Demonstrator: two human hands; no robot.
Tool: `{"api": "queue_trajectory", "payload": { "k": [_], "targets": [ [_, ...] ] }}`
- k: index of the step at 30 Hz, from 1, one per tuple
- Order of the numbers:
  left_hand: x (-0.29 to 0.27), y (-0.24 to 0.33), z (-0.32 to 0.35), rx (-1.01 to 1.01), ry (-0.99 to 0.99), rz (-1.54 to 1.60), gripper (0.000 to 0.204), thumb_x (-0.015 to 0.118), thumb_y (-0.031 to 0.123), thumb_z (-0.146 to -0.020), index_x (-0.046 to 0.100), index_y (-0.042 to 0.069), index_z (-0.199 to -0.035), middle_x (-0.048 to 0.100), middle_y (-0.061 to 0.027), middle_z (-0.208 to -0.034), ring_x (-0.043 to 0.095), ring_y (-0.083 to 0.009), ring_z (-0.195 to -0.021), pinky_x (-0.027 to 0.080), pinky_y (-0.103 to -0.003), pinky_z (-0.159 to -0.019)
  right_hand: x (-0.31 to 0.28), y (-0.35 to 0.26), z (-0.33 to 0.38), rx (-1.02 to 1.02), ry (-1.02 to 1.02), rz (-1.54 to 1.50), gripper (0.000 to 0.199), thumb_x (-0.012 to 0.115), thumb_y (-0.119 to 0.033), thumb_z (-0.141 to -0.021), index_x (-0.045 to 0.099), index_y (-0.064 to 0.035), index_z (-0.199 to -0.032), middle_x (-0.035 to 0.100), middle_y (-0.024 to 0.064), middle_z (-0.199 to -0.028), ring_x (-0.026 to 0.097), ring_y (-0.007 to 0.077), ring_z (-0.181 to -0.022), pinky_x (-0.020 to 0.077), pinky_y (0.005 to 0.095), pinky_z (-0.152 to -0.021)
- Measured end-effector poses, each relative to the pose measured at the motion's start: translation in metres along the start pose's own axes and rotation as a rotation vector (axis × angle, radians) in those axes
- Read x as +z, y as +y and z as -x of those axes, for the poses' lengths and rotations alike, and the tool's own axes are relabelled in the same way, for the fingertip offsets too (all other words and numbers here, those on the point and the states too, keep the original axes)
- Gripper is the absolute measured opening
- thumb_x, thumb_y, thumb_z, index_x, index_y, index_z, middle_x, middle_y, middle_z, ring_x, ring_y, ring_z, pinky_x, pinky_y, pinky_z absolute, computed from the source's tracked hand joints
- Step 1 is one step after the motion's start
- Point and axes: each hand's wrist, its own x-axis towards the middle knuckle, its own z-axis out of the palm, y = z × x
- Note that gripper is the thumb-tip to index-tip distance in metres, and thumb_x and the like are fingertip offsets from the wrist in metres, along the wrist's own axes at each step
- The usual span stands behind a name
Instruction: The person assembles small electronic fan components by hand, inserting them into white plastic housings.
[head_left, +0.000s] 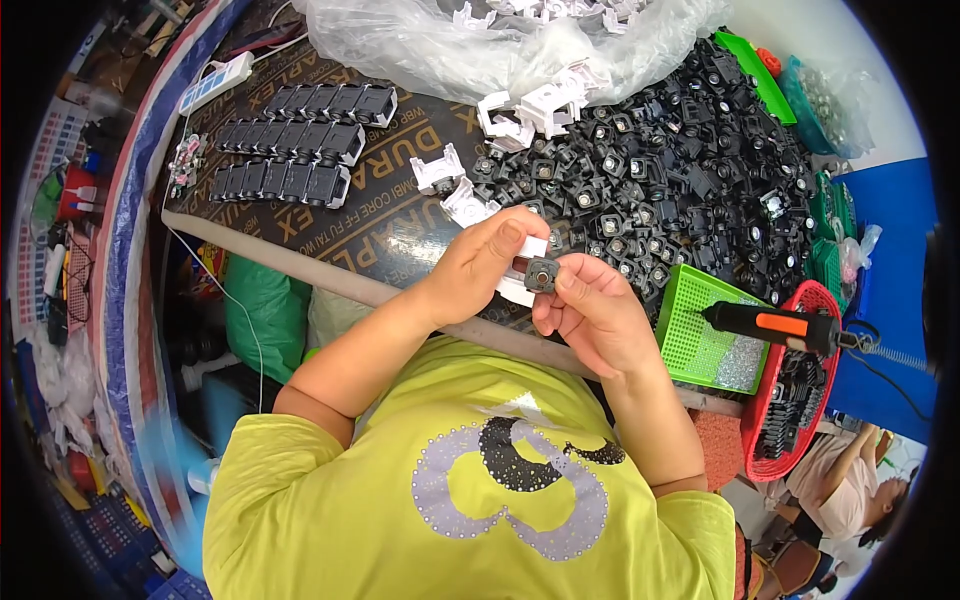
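Note:
My left hand (480,258) is closed around a white plastic bracket (514,291), partly hidden by the fingers. Thumb and fingers of my right hand (603,312) pinch a small black square part (541,274) with a round metal centre. The two pieces meet in front of my chest, above the table's near edge; whether they are joined I cannot tell. Just beyond my left hand lie loose white brackets (438,171). A wide heap of similar black parts (640,190) spreads over the table to the right.
Rows of black assembled units (290,183) stand at the left. A clear plastic bag (400,45) holds white brackets at the back. At right, a green tray (682,320) contains small metal pieces, beside an orange-and-black electric screwdriver (775,325) and a red basket (750,440). Another person (835,480) is lower right.

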Motion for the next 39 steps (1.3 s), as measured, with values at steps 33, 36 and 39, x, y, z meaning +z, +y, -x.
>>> {"api": "queue_trajectory", "payload": {
  "k": [33, 36, 39],
  "targets": [
    [-0.065, 0.036, 0.039, -0.035, 0.185, -1.037, 0.047, 0.09, 0.029, -0.078, 0.065, 0.01, -0.113, 0.055, -0.0115, -0.116, 0.065, -0.0359, -0.101, 0.056, -0.044, -0.082, -0.012, -0.014, -0.058, -0.855, 0.453, 1.542, 0.013, 0.077, -0.001, -0.087, 0.074, -0.0027, -0.1, 0.074, 0.0115, -0.096, 0.073, 0.0291, -0.086, 0.0583, 0.0379, -0.076],
    [-0.082, 0.034, 0.035, -0.032, 0.117, -1.17, 0.056, 0.09, 0.026, -0.077, 0.065, 0.011, -0.125, 0.059, -0.0106, -0.126, 0.064, -0.0359, -0.111, 0.053, -0.046, -0.089, -0.016, -0.03, -0.055, -0.647, 0.695, 1.923, 0.016, 0.076, -0.004, -0.087, 0.074, -0.0016, -0.103, 0.07, 0.0138, -0.111, 0.066, 0.036, -0.105, 0.0548, 0.0464, -0.094],
    [-0.08, 0.036, 0.012, 0.201, 0.128, -1.254, 0.071, 0.091, 0.035, -0.075, 0.061, 0.008, -0.135, 0.061, -0.0133, -0.137, 0.059, -0.0359, -0.123, 0.047, -0.047, -0.104, -0.027, -0.03, -0.059, -0.619, 0.682, 1.909, 0.014, 0.077, -0.005, -0.086, 0.075, -0.0004, -0.099, 0.068, 0.0137, -0.112, 0.064, 0.036, -0.11, 0.054, 0.046, -0.095]
  ]
}}
